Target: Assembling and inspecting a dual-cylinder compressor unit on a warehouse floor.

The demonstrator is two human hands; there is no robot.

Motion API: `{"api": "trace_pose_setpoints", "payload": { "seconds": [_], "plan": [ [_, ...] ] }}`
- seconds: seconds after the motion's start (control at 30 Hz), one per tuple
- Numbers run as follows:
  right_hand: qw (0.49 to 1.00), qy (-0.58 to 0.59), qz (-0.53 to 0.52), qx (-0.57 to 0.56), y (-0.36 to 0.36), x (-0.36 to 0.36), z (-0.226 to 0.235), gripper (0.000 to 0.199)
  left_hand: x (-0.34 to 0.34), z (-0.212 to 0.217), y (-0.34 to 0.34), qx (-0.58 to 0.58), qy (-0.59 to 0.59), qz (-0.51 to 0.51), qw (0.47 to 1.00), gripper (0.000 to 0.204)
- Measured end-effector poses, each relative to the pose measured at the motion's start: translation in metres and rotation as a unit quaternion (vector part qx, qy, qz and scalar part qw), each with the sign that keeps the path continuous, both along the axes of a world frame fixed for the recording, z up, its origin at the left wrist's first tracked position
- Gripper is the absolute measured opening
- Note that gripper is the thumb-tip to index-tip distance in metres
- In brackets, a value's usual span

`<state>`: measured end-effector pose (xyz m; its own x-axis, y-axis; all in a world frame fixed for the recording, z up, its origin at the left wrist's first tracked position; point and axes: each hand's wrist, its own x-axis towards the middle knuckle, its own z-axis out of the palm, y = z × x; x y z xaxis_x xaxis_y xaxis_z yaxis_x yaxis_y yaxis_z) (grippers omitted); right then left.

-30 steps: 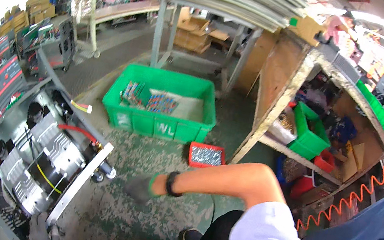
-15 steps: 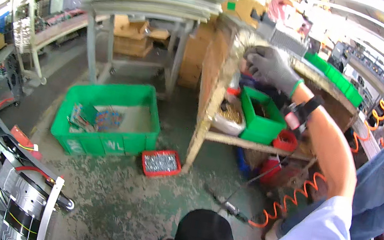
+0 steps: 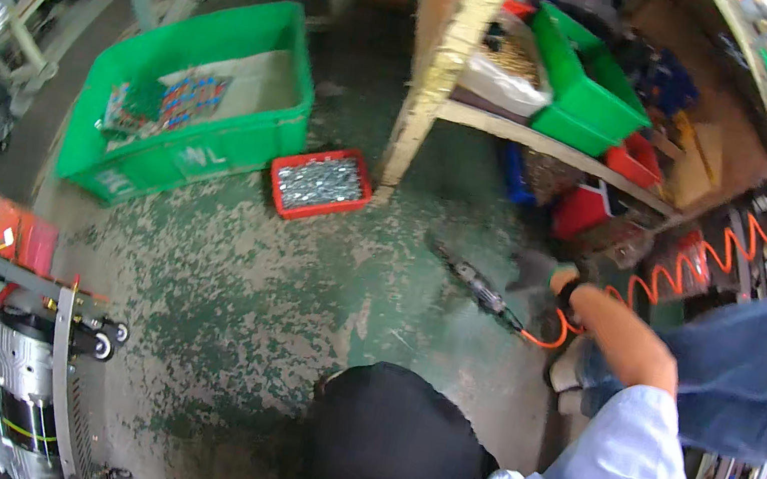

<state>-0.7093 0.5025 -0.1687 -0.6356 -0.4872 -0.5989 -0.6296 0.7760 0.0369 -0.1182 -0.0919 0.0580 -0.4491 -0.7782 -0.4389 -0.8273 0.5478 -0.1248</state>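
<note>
my right hand (image 3: 532, 271) is beside the air screwdriver (image 3: 476, 283) on the floor (image 3: 314, 289); too blurred to tell its opening or grip. i'd grab the barrel (image 3: 486, 295), orange hose (image 3: 542, 343) slack. left hand's unseen.

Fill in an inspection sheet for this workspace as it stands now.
Surface: green floor, paint worn in patches.
Job's things: handheld tool on the floor.
Clutter: red tray of small metal parts beside a green crate.
Hands: gloved right hand beside the tool, blurred, contact unclear; left hand not in view.
Cables: orange coiled hose leads off from the tool.
Surroundings: wooden shelf with bins; another person's legs at right.
</note>
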Motion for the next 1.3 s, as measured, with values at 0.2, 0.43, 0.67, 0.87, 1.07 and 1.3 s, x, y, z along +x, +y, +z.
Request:
{"api": "trace_pose_setpoints", "payload": {
  "seconds": [0.2, 0.43, 0.67, 0.87, 1.07, 1.3],
  "plan": [
    [0.971, 0.013, -0.200, -0.133, -0.033, 0.044, -0.134, 0.071, 0.016, 0.000, -0.011, -0.015, -0.061, 0.046, 0.997, 0.044],
    [0.472, -0.562, -0.591, -0.335, 0.075, -0.006, -0.169, 0.048, -0.025, -0.007, 0.019, -0.137, 0.274, -0.015, 0.952, 0.054],
    [0.836, -0.413, -0.322, -0.162, -0.113, 0.069, -0.075, 0.048, -0.079, -0.058, 0.059, 0.128, 0.244, -0.152, 0.949, 0.031],
    [0.836, -0.490, -0.148, -0.200, -0.313, 0.190, 0.052, 0.070, -0.141, -0.172, 0.072, 0.302, 0.402, 0.088, 0.860, 0.039],
    [0.824, -0.536, 0.037, -0.180, -0.414, 0.285, 0.039, 0.062, -0.129, -0.201, 0.062, 0.318, 0.665, 0.311, 0.600, 0.037],
    [0.659, -0.744, -0.040, -0.102, -0.444, 0.298, -0.003, 0.056, -0.106, -0.193, 0.041, 0.260, 0.737, 0.380, 0.496, 0.032]
  ]
}}
